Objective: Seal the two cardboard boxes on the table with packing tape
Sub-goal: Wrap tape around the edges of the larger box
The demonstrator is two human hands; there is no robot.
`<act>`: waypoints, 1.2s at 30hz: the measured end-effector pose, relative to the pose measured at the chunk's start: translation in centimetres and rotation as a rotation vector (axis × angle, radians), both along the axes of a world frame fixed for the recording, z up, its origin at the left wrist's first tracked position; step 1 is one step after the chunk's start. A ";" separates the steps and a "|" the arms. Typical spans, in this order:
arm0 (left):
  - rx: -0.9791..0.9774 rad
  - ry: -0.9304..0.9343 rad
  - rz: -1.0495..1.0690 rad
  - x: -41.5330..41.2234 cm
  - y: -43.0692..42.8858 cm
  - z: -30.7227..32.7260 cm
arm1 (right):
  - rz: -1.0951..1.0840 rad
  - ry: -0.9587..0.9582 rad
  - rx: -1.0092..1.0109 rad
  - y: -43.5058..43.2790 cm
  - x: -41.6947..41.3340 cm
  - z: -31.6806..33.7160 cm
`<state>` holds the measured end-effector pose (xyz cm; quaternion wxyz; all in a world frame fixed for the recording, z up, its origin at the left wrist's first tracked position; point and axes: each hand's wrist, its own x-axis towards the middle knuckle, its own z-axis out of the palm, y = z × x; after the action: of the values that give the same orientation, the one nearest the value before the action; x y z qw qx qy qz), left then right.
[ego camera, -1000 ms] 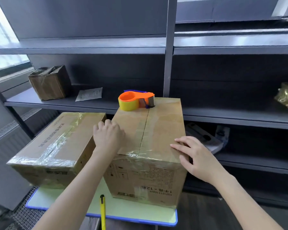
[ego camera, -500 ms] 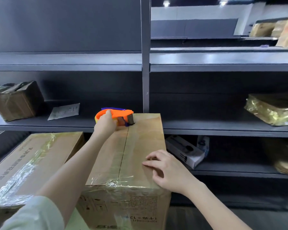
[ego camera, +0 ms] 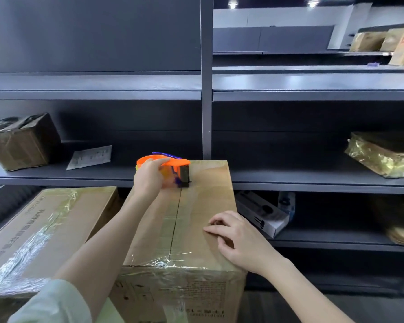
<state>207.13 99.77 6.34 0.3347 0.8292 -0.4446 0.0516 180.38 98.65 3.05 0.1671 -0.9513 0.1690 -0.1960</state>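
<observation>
Left hand (ego camera: 149, 180) wrapped round the orange tape holder (ego camera: 173, 163) at the far end of the tall box (ego camera: 196, 217), right hand (ego camera: 240, 241) lay on its top, fingers loosely bent, gripping nothing, taped second box (ego camera: 51, 224) just beside, left.

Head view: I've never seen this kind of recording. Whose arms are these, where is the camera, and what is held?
No machine here: a person wears one camera on the head, looking down at their own arms. The left hand grips an orange plastic tape dispenser at the far end of the tall brown cardboard box. The right hand rests on that box's top. A second, flatter cardboard box, already taped, lies to the left. Behind stand grey metal shelves.
</observation>
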 end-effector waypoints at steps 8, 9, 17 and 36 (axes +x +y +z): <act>-0.337 0.429 -0.365 -2.0 4.0 3.0 | -0.196 -0.179 0.050 -1.3 2.1 2.0; -0.334 0.510 -0.426 -2.5 4.7 3.3 | -0.194 -0.211 0.053 -1.4 2.5 2.8; -0.210 0.969 -0.638 -6.7 8.8 2.7 | -0.030 -0.264 -0.055 0.8 3.4 7.2; -0.311 1.323 -0.436 -5.3 12.8 1.1 | -0.163 -0.040 -0.174 2.5 3.5 6.2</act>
<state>201.87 112.55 7.41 0.6514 0.5217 -0.2914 -0.4676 183.89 101.15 9.29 0.0708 -0.9412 0.2248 -0.2419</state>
